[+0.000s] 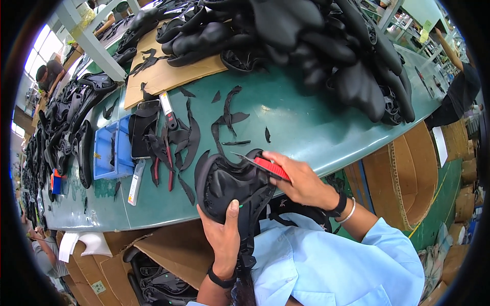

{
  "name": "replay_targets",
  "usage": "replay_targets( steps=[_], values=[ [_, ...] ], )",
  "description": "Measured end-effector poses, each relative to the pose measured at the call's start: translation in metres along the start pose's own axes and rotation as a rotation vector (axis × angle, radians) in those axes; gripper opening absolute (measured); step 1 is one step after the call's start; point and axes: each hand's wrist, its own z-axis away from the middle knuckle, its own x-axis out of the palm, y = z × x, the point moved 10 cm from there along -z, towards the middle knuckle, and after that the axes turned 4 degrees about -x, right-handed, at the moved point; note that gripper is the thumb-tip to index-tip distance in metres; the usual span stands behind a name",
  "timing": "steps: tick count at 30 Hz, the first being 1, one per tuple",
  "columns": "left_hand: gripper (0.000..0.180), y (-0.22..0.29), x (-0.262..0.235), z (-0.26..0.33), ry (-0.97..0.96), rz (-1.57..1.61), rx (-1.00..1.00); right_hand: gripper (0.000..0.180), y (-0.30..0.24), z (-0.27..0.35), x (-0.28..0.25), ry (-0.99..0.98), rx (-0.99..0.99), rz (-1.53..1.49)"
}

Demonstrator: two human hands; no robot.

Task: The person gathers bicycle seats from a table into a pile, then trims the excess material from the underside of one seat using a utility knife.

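At the near edge of the green tabletop [306, 122], my left hand [224, 232] grips a black moulded saddle cover [229, 183] from below, thumb pressed on its face. My right hand [301, 181] is closed around a red-handled knife [265, 166], its blade pointing left across the cover's upper rim, just beside the handle.

The person wears a light blue shirt [332, 265] with short sleeves, the cuff of the right one ending above the elbow. A black band sits on the left wrist [220, 279]. The right wrist [343, 206] carries a black band and, just behind it, a thin silver bangle. Both hands are bare, without gloves.
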Motion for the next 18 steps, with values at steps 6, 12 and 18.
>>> replay_targets(
  steps=[6, 12, 18],
  values=[
    [0.049, -0.015, -0.005, -0.013, 0.025, 0.182, -0.059, 0.047, -0.032, 0.035, 0.029, -0.217, 0.176, -0.617],
    [0.055, -0.039, 0.067, 0.006, -0.311, 0.834, -0.542, 0.047, 0.015, -0.02, 0.007, -0.024, 0.39, -0.904],
    [0.035, 0.002, 0.07, 0.018, -0.795, -0.231, -0.264, 0.043, 0.043, -0.047, -0.03, -0.017, 0.41, -0.698]
  ],
)
